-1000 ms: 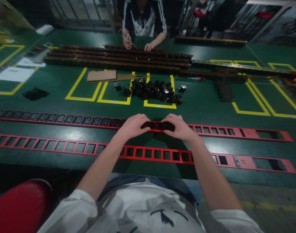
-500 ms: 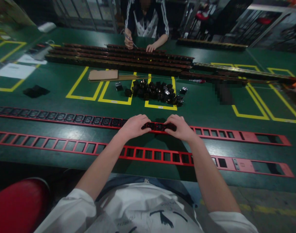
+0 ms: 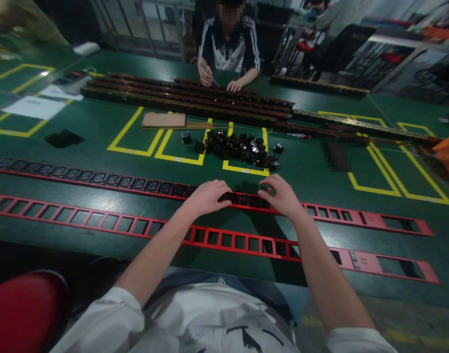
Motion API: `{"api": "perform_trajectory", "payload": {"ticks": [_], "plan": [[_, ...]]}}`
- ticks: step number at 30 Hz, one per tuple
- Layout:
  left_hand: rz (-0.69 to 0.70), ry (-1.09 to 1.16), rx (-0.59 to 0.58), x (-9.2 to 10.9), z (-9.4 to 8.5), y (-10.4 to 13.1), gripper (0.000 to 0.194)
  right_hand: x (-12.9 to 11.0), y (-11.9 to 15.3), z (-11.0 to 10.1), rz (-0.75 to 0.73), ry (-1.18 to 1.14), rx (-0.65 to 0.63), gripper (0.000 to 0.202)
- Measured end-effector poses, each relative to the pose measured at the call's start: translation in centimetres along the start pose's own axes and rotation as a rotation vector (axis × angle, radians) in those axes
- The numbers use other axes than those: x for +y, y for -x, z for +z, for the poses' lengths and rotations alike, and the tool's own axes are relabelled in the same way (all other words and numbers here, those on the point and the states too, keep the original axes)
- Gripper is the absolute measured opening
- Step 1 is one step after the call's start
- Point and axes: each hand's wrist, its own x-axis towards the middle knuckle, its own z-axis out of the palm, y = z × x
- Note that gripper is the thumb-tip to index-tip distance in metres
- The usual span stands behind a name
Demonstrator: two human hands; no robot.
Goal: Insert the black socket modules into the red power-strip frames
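A long red metal strip [image 3: 367, 219] lies across the table, with black power sockets [image 3: 153, 186] filling its left stretch and open slots towards its right end. My left hand [image 3: 209, 197] is closed over the strip near the middle, thumb on the near side and fingers on the far side, partly hiding the sockets there. Just right of it a black socket [image 3: 243, 199] sits in the strip. My right hand [image 3: 282, 196] is just above the strip, thumb and fingers apart, with nothing visible in it. A second red strip [image 3: 347, 258] with unfilled slots lies nearer to me.
Beyond the strips is a pile of loose black sockets [image 3: 234, 146]. Long dark rails [image 3: 184, 100] lie farther back, where a co-worker [image 3: 228, 54] holds a thin tool. Cardboard [image 3: 163, 119] and paper sheets [image 3: 33, 107] lie left. A red stool [image 3: 26, 314] stands at lower left.
My right hand has come off the strip, and its fingers have spread. My left hand stays on the strip. The view has tilted slightly upward.
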Motion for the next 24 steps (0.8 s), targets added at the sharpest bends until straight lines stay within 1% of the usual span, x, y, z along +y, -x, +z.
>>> {"api": "perform_trajectory", "payload": {"ticks": [2,3,4,6,8,11,13,14,17,19,21,24], "plan": [[0.008,-0.003,0.000,-0.1,0.1,0.0,0.025,1.3,-1.0,-0.5,0.031,0.024,0.149,0.034],[0.013,-0.004,0.003,-0.2,0.2,0.0,0.026,2.1,-1.6,-0.7,0.039,0.051,0.196,0.039],[0.018,-0.003,0.008,-0.3,0.3,0.0,0.027,2.8,-2.2,-0.8,0.048,0.083,0.213,0.043],[0.025,-0.003,0.015,-0.4,0.4,0.0,0.028,4.1,-3.2,-0.9,0.071,0.155,0.193,0.048],[0.022,-0.002,0.018,-0.4,0.5,0.0,0.028,5.0,-3.7,-0.6,0.087,0.215,0.159,0.045],[0.015,0.002,0.022,-0.4,0.5,0.0,0.027,5.6,-3.4,-0.2,0.155,0.255,0.186,0.038],[0.015,0.003,0.023,-0.2,0.3,0.0,0.027,5.7,-3.0,-0.1,0.206,0.262,0.208,0.038],[0.013,0.001,0.022,-0.2,0.2,0.0,0.026,5.7,-2.8,-0.1,0.217,0.268,0.197,0.038],[0.007,-0.005,0.013,0.0,0.0,0.1,0.026,5.9,-2.2,-0.4,0.185,0.277,0.106,0.031],[0.005,-0.006,0.008,0.0,-0.1,0.1,0.025,6.2,-1.8,-0.5,0.147,0.257,0.071,0.026],[0.003,-0.005,0.007,0.0,-0.1,0.1,0.025,6.5,-1.2,-0.5,0.116,0.210,0.084,0.024],[0.004,0.001,0.000,0.0,-0.1,0.1,0.027,6.7,0.2,-0.2,0.089,0.083,0.150,0.021]]}}
